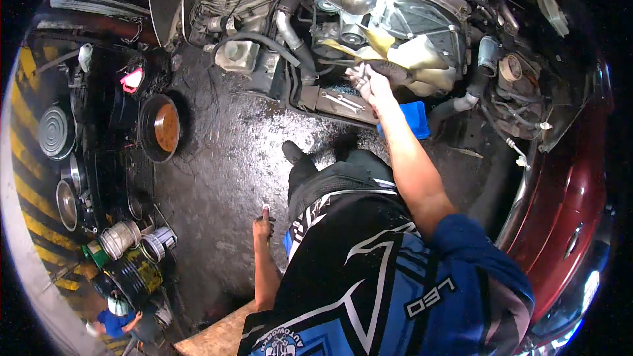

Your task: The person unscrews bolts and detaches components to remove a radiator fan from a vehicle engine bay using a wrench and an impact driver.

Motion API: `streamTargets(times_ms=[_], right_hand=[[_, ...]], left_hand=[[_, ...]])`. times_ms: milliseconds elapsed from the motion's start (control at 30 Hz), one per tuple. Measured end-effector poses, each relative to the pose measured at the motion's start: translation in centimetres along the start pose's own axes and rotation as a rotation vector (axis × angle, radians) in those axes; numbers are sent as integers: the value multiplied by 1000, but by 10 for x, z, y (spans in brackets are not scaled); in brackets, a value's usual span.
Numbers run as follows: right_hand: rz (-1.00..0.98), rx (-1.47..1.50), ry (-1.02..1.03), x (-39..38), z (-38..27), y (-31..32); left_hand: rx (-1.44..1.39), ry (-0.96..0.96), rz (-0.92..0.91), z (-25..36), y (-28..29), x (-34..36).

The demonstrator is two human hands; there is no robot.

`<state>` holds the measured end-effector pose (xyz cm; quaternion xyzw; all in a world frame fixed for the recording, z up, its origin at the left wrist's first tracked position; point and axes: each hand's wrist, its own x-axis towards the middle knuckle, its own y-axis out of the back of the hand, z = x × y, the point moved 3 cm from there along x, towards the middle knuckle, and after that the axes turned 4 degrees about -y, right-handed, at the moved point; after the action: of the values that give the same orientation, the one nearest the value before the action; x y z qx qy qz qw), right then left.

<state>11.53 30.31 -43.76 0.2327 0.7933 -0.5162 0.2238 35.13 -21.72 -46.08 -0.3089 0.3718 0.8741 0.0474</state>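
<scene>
At upper centre, right hand (369, 84): arm stretched up into the engine bay, hand just beside a set of pale yellow, curved, blade-like plastic pieces (422, 53); contact not clear from where I stand.
Right grip: fingers bent and close together; cannot tell whether anything small is pinched between them.
Spanners: two slim silver metal spanners (343, 101), lying side by side just below the right hand on a flat grey metal crosspiece (364, 116).
Tray: bright blue open tray (414, 118), right of the spanners, partly hidden by the right forearm.
Left hand (263, 225): lower centre, over the dark, wet-looking floor (211, 151), well apart from the engine; one digit points up, the others curled. Cannot tell if it holds anything.
Reservoir: boxy, whitish plastic reservoir (236, 57), upper left of centre.
Pan: round black pan with rust-brown contents (146, 138), left of frame.
Bodywork: glossy dark red car panel (560, 224), right edge.
Co-worker: person in blue (113, 324), lower left corner.
</scene>
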Motion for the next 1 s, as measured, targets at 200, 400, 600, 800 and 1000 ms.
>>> streamTargets(times_ms=[200, 400, 600, 800, 1000], right_hand=[[158, -503, 121, -1, -19, 21], [45, -392, -53, -5, -17, 3], [60, -384, 49, 1, -22, 23], [105, -696, 95, -1, -28, 15], [6, -519, -14, 4, -31, 28]], left_hand=[[42, 329, -224, -11, -25, -25], [69, 332, -127, -75, -31, -17], [105, 300, -137, -13, -23, -23], [41, 278, -98, 13, -13, -29], [50, 222, -153, 18, -15, -25]])
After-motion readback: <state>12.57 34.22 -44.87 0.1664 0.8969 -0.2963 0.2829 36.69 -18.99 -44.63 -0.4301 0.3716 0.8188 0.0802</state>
